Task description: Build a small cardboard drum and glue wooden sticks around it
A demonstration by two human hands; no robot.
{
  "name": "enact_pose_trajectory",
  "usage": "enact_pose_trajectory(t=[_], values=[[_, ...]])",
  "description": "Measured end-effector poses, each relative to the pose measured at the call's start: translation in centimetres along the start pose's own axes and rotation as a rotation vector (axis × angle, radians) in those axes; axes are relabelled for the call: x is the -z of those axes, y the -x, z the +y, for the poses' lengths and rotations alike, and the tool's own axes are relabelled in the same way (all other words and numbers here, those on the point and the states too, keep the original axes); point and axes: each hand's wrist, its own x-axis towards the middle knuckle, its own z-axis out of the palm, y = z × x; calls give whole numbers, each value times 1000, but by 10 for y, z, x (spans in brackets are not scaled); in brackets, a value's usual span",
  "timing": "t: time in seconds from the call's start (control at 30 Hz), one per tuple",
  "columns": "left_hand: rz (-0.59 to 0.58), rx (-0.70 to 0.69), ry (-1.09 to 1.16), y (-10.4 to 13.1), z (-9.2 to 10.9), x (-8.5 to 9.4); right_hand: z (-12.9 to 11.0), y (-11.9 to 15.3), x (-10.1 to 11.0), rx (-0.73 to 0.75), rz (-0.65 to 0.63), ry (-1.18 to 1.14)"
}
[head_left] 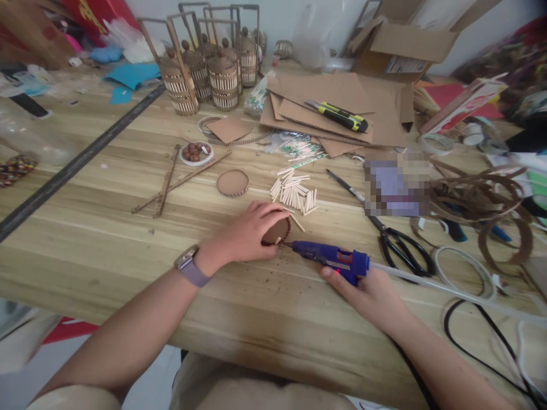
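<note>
My left hand [252, 230] curls around a small round cardboard disc with a ridged rim [277, 232] on the table, thumb at the near edge and fingers over the far side. A short pale stick end shows by the thumb. In my right hand [367, 296] is a blue hot glue gun [329, 259], its red light lit and a long clear glue stick [410, 277] running out of its back. The nozzle points at the disc's right edge, close to the thumb; whether it touches cannot be told. Just beyond lies a pile of short wooden sticks [293, 191].
A second rimmed disc [233, 183] and a white dish of brown beads [196, 152] lie to the left. Black scissors [399, 247] and cardboard strip coils [474, 191] are on the right. Lantern-like models [224, 82] stand behind, beside cardboard sheets bearing a utility knife [339, 115].
</note>
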Motion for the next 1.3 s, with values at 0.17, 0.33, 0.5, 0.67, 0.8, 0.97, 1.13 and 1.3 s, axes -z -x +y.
enact_pose_trajectory(t=[0.17, 0.33, 0.5, 0.67, 0.8, 0.97, 1.13, 1.3], values=[[4, 0, 4, 0, 0, -1, -1, 0, -2, -15, 9, 3], [5, 2, 3, 0, -1, -1, -2, 0, -4, -28, 9, 3], [8, -2, -3, 1, -1, -1, -2, -1, -5, -9, 10, 15], [6, -5, -3, 1, -1, -1, -1, -1, -6, 11, 25, 22], [4, -2, 1, 1, -2, -1, 0, -1, -6, 12, 29, 24], [17, -11, -6, 1, -2, -2, 0, 0, -7, 15, 27, 20], [19, -12, 14, 1, -2, -2, -1, 0, -7, 16, 39, 19], [15, -10, 10, 0, -2, -2, -1, 0, -7, 31, 31, 21]])
